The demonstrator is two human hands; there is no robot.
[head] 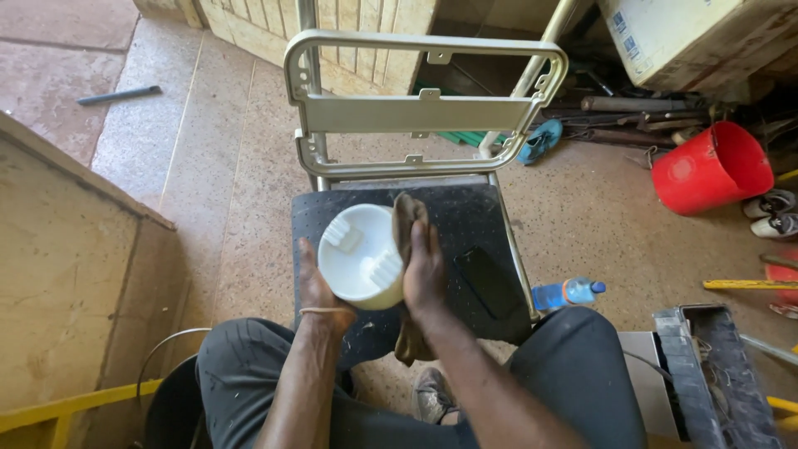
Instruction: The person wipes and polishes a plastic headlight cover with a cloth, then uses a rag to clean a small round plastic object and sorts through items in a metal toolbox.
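A white round plastic part with ribbed slots inside sits over the black perforated seat of a metal chair frame. My left hand grips its lower left rim from beneath. My right hand presses a brown cloth against the part's right side; the cloth hangs down past my wrist. A black phone lies flat on the seat just right of my right hand.
A blue plastic bottle lies on the speckled floor beside the chair. A red bucket stands at the right among pipes and shoes. A wooden board leans at left. A black tray sits at lower right.
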